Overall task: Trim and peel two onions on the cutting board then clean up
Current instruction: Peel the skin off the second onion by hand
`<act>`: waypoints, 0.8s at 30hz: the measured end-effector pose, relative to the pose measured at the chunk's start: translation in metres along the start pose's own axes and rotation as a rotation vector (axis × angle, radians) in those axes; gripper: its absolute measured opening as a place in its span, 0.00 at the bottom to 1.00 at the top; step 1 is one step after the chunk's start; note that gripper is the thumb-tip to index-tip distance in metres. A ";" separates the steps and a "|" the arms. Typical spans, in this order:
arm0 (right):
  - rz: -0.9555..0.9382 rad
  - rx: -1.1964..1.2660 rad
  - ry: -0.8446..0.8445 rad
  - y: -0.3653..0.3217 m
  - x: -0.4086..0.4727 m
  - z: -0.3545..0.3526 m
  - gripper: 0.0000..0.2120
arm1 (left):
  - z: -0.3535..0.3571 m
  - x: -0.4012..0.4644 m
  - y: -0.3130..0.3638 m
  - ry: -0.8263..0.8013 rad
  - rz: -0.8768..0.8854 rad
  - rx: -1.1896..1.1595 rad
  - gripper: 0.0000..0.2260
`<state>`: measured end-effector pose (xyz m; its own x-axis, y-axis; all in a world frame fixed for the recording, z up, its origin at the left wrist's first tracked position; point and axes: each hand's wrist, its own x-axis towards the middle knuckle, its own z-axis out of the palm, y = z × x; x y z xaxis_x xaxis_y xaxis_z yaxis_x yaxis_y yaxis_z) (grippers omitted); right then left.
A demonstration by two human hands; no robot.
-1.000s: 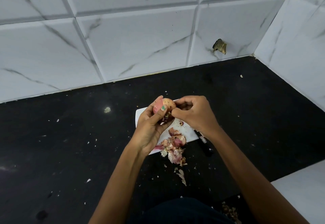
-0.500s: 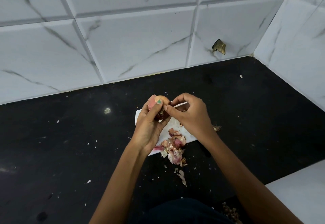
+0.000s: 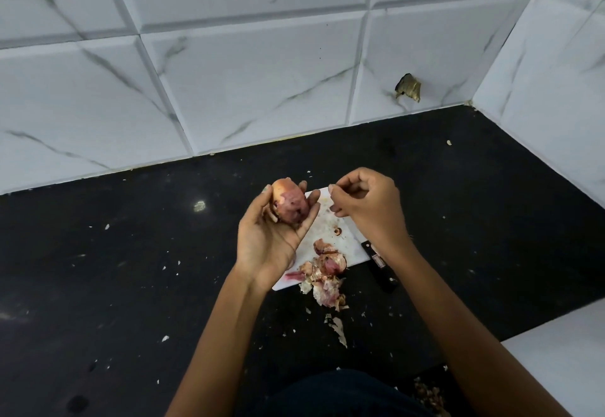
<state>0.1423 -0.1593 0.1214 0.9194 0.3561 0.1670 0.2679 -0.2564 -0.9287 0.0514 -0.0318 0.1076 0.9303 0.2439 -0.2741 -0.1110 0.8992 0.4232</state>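
Above board, onion cupped in left hand

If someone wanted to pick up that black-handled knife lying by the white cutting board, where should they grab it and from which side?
Probably by the handle of the black-handled knife, coming from the near right. The handle lies flat on the black countertop just off the white cutting board, angled towards the person. The right hand hovers above and hides the blade end, so that end is best left alone.
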 end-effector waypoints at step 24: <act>-0.056 -0.091 -0.199 -0.026 -0.015 0.009 0.07 | 0.001 0.004 -0.007 0.102 0.204 0.672 0.14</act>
<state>0.1187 -0.1501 0.1397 0.8300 0.5398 0.1408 0.3503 -0.3078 -0.8846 0.0567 -0.0376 0.1043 0.8730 0.4455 -0.1983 -0.0087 0.4210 0.9070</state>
